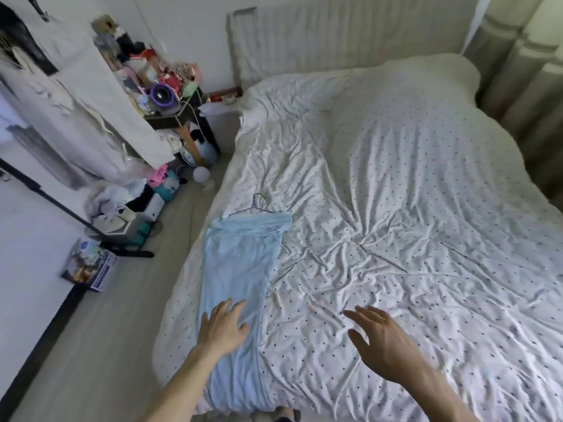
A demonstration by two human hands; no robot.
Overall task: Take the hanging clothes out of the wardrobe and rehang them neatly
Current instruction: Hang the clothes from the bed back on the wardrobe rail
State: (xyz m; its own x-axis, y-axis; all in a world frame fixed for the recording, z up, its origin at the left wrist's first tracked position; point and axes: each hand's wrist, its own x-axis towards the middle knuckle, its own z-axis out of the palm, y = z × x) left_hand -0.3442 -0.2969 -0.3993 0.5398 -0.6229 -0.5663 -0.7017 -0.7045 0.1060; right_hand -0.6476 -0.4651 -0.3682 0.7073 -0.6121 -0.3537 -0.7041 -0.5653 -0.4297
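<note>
well, blue garment (240,269): laid flat along the 9 o'clock edge of the spotted duvet (396,208), running 12 to 6 o'clock.
hanger (257,205): thin wire, at the blue garment's 12 o'clock end.
left hand (224,327): fingers spread straight, palm down over the blue garment's 6 o'clock half, gripping nothing.
right hand (380,339): at 3 o'clock of the blue garment, apart from it, fingers relaxed, empty, over the spotted duvet.
</note>
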